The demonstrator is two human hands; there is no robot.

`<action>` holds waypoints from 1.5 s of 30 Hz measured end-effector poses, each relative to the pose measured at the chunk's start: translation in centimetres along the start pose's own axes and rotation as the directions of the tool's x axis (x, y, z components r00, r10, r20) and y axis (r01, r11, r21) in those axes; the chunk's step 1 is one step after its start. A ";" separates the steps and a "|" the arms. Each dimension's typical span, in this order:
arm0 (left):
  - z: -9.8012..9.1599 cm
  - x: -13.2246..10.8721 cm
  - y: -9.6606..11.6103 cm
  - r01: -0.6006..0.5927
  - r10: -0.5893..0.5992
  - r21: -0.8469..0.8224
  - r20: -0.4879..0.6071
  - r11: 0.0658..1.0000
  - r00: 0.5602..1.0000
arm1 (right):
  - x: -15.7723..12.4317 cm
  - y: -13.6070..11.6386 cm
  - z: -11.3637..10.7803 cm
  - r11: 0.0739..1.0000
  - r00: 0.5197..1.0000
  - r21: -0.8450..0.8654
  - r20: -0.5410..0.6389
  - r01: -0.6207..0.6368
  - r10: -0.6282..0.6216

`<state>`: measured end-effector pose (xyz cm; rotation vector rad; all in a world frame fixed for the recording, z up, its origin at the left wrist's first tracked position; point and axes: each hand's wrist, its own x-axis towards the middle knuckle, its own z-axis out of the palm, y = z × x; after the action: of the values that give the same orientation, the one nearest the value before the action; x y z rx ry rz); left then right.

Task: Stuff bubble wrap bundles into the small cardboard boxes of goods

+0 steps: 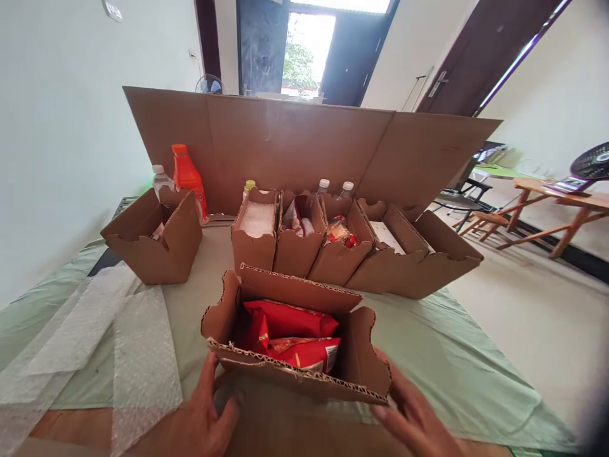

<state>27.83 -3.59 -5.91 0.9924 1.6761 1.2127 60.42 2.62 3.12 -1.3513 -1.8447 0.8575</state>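
Note:
A brown cardboard box [304,381] sits right before me, with its top open. Inside lie red shiny packets [295,324], one showing a white label with a barcode. My left hand [212,406] is at the box's near left corner, index finger against the end and thumb by the front wall. At the opposite end, my right hand [412,412] grips the near right corner, its fingers along the outer side and partly hidden. Between both hands the box stands slightly turned, its right end nearer to me.
Several cardboard bins [297,247] stand in a row behind, holding packets and white items. Another box [164,254] is at left beside a red-orange bottle [188,178]. Bubble wrap sheets [143,349] lie on the green cloth [457,355]. A tall cardboard panel [304,146] rises behind.

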 end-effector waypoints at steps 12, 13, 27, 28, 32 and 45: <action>2.0 7.0 6.0 -0.420 0.419 0.274 0.064 0.865 0.905 | 5.8 1.9 4.6 0.994 0.923 0.028 -0.370 -0.107 0.109; 0.1 6.7 5.8 -0.429 0.446 0.369 0.045 0.824 0.894 | 5.1 2.5 4.8 0.992 0.913 -0.002 -0.391 -0.126 0.115; -13.4 1.8 2.0 -0.234 0.366 0.842 0.047 0.486 0.930 | -0.4 1.4 12.2 0.964 0.953 -0.151 -0.176 0.221 -0.246; -12.9 1.9 2.7 -0.224 0.352 0.808 0.023 0.544 0.936 | -0.7 0.2 12.7 0.970 0.967 -0.102 -0.102 0.221 -0.231; -9.0 1.5 5.9 -0.198 0.280 0.608 -0.042 0.769 0.959 | -2.0 -3.3 14.3 0.983 0.965 0.163 0.232 0.082 -0.119; -2.0 0.0 4.0 -0.607 0.598 0.526 0.214 0.596 0.773 | 0.3 0.3 8.6 0.882 0.942 0.379 -0.069 -0.280 0.329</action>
<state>26.44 -3.33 -1.70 2.0852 1.7874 1.0931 53.36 1.98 -1.80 -1.4351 -1.3055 1.1771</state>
